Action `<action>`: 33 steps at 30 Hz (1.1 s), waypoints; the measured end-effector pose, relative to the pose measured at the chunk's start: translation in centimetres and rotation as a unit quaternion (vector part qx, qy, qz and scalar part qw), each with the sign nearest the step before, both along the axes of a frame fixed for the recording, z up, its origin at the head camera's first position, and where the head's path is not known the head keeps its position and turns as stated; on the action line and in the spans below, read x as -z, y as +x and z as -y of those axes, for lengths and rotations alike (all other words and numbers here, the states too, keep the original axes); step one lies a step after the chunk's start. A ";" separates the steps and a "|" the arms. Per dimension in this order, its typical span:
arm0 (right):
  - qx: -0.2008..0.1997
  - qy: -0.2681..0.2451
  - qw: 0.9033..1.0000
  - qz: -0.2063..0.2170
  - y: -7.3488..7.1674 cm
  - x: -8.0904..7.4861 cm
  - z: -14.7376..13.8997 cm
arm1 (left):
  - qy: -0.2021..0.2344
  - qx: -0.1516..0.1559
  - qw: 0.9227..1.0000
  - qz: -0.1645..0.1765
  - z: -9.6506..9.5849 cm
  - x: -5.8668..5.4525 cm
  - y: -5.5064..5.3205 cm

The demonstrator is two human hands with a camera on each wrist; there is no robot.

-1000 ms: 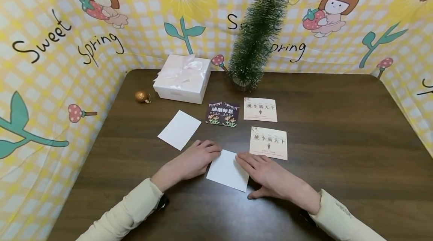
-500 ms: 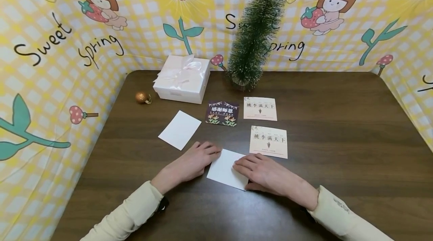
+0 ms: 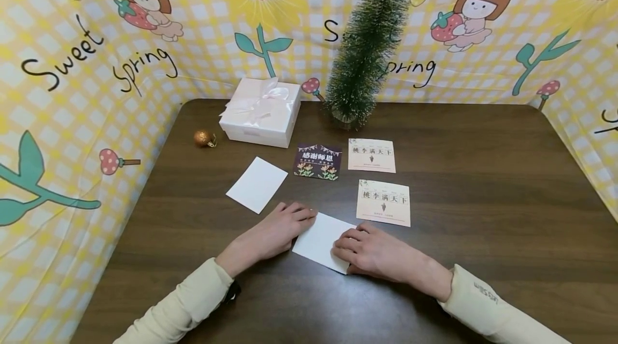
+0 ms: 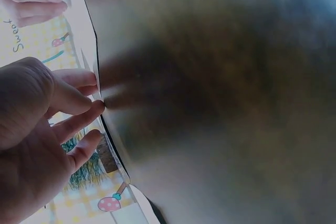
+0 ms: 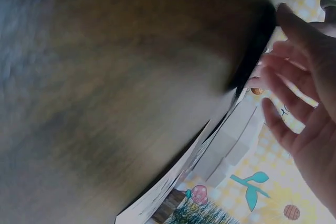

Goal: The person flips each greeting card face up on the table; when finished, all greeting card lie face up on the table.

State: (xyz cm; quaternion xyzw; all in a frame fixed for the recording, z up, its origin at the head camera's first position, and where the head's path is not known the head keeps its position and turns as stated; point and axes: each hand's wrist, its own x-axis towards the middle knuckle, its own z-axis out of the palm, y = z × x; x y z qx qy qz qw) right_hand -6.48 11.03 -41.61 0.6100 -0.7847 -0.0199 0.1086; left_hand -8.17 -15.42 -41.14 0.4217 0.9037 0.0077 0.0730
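Note:
A blank white card [image 3: 318, 239] lies on the dark wooden table between the two hands. The left hand [image 3: 285, 223] rests its fingertips at the card's upper left corner; in the left wrist view its thumb hangs beside the index finger. Over the card's right side lies the right hand [image 3: 376, 250], fingers bent and fingertips on the paper. Its thumb is at the near right edge, mostly hidden in the head view. Seen from the right wrist, the right hand's thumb and fingers stand apart. Another white card [image 3: 257, 185] lies farther left.
A dark printed card [image 3: 317, 162] and two cream cards, one upper [image 3: 372, 155] and one lower [image 3: 383, 203], lie beyond the hands. Farther back stand a ribboned white box [image 3: 260, 113] and a small green tree [image 3: 364, 54]. A gold ornament [image 3: 203, 138] is at left.
The right hand has drawn its thumb in to the card's near right edge and bent its fingers more. The card has shifted slightly left. The left hand has stayed put.

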 end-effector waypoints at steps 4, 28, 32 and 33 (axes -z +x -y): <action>-0.027 -0.043 0.998 -0.022 0.0 0.0 0.0 | 0.007 0.006 1.000 -0.008 0.1 0.1 0.1; 0.159 -0.339 0.909 0.183 -3.8 -2.7 0.2 | 0.412 -0.102 0.901 0.089 0.7 0.0 -1.7; 0.192 -0.347 0.874 0.279 -4.2 -2.9 0.1 | 0.426 -0.125 0.890 0.105 0.6 -0.5 -1.7; 0.194 -0.347 0.870 0.293 -4.3 -2.9 0.0 | 0.426 -0.131 0.888 0.110 0.5 -0.6 -1.7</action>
